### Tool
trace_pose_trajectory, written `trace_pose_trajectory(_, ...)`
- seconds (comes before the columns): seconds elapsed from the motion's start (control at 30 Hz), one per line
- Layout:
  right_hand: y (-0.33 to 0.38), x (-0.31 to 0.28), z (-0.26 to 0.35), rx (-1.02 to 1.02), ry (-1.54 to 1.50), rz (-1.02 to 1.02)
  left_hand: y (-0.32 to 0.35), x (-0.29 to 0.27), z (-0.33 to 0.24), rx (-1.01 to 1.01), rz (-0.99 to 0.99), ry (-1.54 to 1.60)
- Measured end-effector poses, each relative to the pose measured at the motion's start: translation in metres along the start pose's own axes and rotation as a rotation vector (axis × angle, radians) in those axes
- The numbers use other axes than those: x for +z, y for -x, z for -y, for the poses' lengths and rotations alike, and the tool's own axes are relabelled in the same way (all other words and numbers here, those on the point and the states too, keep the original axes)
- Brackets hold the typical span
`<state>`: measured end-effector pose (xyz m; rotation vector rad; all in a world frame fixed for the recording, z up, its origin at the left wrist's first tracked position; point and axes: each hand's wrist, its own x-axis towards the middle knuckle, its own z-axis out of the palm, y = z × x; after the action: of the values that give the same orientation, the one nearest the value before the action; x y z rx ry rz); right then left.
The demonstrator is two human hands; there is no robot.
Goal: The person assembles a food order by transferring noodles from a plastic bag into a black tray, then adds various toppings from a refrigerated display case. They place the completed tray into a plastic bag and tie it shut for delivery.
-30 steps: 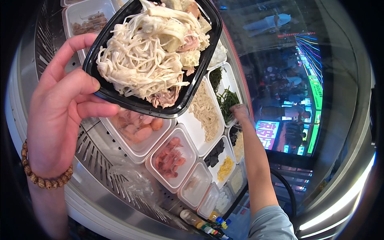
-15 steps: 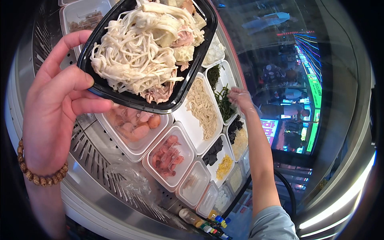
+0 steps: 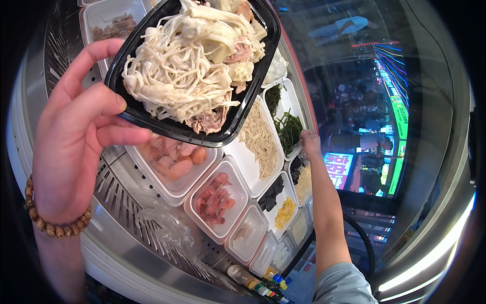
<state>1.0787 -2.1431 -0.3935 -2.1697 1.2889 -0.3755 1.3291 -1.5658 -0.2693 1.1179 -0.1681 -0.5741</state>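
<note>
My left hand (image 3: 76,119), with a beaded bracelet (image 3: 53,225) at the wrist, grips the near-left rim of a black plastic tray (image 3: 178,136). Pale thin noodle-like strands (image 3: 172,76) fill most of the tray, with pieces of pinkish meat and yellowish chunks along its right side. The right arm stretches far out, and my right hand (image 3: 311,143) is beside the tub's dark green shredded strips (image 3: 288,129). Its fingers are curled closed, with something clear like thin plastic at them. Whatever they may hold is too small to make out.
White tubs hold pale strands (image 3: 260,142), pink meat pieces (image 3: 213,200), sausage-like pieces (image 3: 174,159), black pieces (image 3: 272,192) and yellow shreds (image 3: 285,213). A crumpled clear bag (image 3: 169,225) lies on the slotted metal counter. Bottles (image 3: 243,276) stand nearby; curved glass (image 3: 334,91) rises beyond the tubs.
My right hand has moved slightly nearer and to the right, off the green strips toward the tub's edge. The black tray in my left hand has shifted a little to the right.
</note>
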Motion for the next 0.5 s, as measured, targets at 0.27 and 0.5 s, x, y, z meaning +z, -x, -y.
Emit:
trace_pose_trajectory(0.27, 0.008, 0.013, 0.095, -0.136, -0.363, 0.201, -0.002, 0.000, -0.001, -0.013, 0.008, 0.005)
trace_pose_trajectory(0.5, 0.001, 0.014, 0.017, -0.111, 0.475, 0.202, -0.001, 0.000, 0.000, -0.002, 0.012, 0.000)
